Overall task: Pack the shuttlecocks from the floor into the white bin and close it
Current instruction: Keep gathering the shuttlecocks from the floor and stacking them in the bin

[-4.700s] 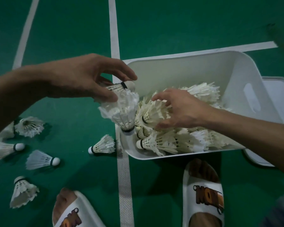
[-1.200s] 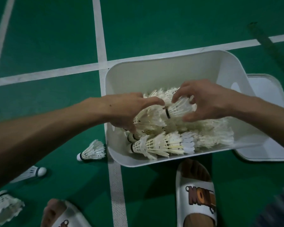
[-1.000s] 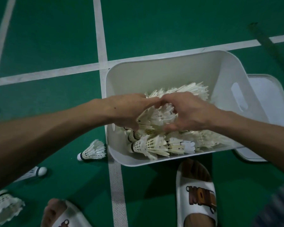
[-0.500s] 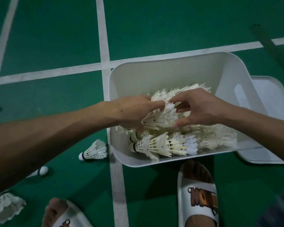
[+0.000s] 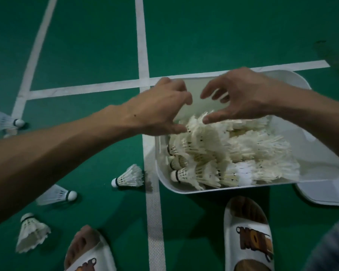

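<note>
The white bin (image 5: 319, 163) sits on the green floor, holding a pile of white feather shuttlecocks (image 5: 229, 153). My left hand (image 5: 160, 108) hovers over the bin's left rim, fingers loosely spread and holding nothing. My right hand (image 5: 241, 96) hangs above the pile, fingers spread, also holding nothing. Several shuttlecocks lie on the floor to the left: one (image 5: 128, 178) close to the bin, one (image 5: 57, 195) further left, one (image 5: 30, 233) upright near my left foot, and one (image 5: 5, 121) at the far left edge.
The bin's white lid (image 5: 321, 194) lies flat on the floor at the bin's right, partly under it. My feet in white slippers (image 5: 249, 235) stand just below the bin. White court lines cross the floor.
Both hands have lifted off the pile and spread their fingers, letting go of the shuttlecocks they were pressing together. The view has shifted left, showing more floor shuttlecocks.
</note>
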Demonstrator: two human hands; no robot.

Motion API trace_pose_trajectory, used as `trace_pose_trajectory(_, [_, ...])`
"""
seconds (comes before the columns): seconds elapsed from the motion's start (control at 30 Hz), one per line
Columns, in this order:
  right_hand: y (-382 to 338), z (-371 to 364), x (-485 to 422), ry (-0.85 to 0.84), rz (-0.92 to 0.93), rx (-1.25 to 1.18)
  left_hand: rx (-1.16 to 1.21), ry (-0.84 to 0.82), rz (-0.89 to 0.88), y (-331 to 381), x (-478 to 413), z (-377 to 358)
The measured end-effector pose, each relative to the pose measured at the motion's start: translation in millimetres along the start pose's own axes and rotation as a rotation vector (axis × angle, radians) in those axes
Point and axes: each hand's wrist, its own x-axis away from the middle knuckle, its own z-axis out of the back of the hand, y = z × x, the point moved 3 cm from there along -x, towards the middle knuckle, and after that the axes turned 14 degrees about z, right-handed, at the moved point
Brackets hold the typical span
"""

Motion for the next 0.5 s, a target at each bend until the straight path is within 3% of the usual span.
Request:
trace_pose_trajectory(0.27, [-92, 2, -73, 0.136, 0.207, 0.071, 0.088, 0.076, 0.321, -107, 48, 0])
trace_pose_trajectory(0.5, [-158, -83, -135, -0.135, 0.344, 0.138, 0.146, -0.279, 0.595, -208, 124, -70])
